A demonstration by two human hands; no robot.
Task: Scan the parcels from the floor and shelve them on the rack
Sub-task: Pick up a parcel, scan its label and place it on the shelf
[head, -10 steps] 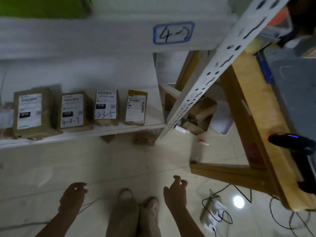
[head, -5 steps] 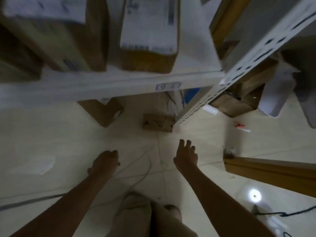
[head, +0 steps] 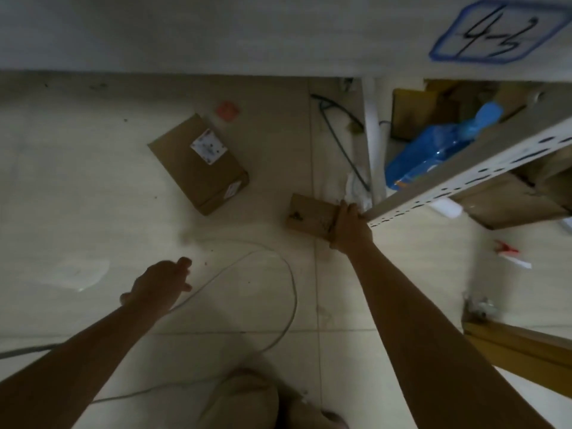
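The right hand (head: 351, 226) was clamped on the right end of a small cardboard parcel (head: 311, 216), which lay flat on the tiled floor (head: 93, 187) just beside the foot of the rack upright (head: 464, 171), its long axis running left to right. The left hand (head: 161, 283) hung well apart over a white cable (head: 289, 292), fingers loosely curled and holding nothing. A larger cardboard parcel (head: 192, 168) lay flat farther left, label up, its long axis slanting from far left to near right.
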